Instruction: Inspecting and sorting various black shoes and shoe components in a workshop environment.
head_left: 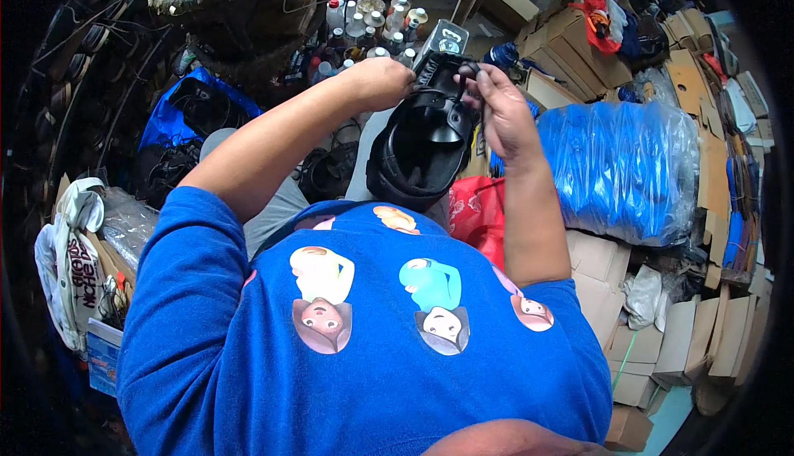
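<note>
Black sandal (413,154) sits over grey trousers (279,223) in the head view, the left hand (382,84) curled on its side, the right hand (504,113) pinching its strap (461,90); capped bottles (375,23) stand ahead, cardboard boxes (569,44) and a plastic-wrapped blue bundle (616,171) to the right.

Held: a glossy black shoe (424,135).
Left hand (382,84) touched its left edge; right hand (502,114) pinched a thin black strap (462,84).
</note>
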`<move>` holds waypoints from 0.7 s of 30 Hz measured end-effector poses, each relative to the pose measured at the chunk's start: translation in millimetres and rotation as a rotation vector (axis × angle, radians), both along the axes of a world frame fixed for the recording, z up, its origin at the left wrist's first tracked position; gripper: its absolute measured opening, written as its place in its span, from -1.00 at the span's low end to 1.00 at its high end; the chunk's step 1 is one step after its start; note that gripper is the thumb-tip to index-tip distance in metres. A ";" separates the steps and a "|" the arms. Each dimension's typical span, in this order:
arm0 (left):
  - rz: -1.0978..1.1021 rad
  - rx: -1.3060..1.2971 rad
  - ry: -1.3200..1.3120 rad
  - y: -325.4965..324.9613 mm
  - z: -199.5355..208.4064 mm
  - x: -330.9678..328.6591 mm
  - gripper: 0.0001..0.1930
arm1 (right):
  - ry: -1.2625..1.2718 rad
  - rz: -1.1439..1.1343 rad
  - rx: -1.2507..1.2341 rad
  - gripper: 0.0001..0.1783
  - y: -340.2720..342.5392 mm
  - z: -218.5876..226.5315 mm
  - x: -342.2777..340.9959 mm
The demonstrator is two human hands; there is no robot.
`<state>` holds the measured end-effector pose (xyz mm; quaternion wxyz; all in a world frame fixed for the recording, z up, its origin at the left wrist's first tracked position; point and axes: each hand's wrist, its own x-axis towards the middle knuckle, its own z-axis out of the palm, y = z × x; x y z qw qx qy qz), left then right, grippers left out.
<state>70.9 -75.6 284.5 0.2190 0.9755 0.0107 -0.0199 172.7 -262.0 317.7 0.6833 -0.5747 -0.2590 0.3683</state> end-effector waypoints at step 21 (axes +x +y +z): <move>-0.169 -0.223 -0.335 12.7 43.3 17.6 -0.75 | 0.316 0.293 -0.076 -0.66 27.8 -16.7 20.6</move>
